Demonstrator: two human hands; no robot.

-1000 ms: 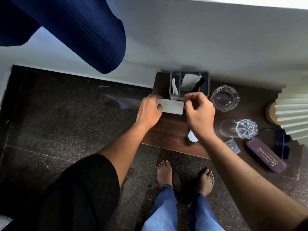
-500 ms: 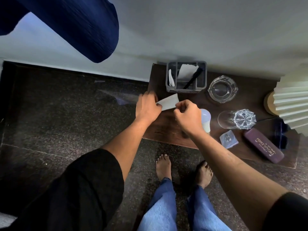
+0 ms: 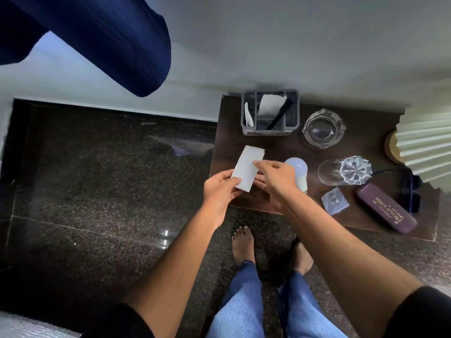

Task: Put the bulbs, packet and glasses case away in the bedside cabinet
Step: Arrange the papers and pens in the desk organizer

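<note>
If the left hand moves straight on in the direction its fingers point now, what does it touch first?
The left hand points right, across the white box it already grips. Past that, it would probably meet the right hand first, then the bulb. Depth is hard to judge here.

Both hands (image 3: pixel 246 184) on a white box (image 3: pixel 247 168) above the cabinet top (image 3: pixel 229 142).

The bedside cabinet (image 3: pixel 229 132) top carries organiser (image 3: pixel 269 113), ashtray (image 3: pixel 323 129), bulb (image 3: pixel 299 172), tumbler (image 3: pixel 344 171), packet (image 3: pixel 334 200), glasses case (image 3: pixel 385 208).
</note>
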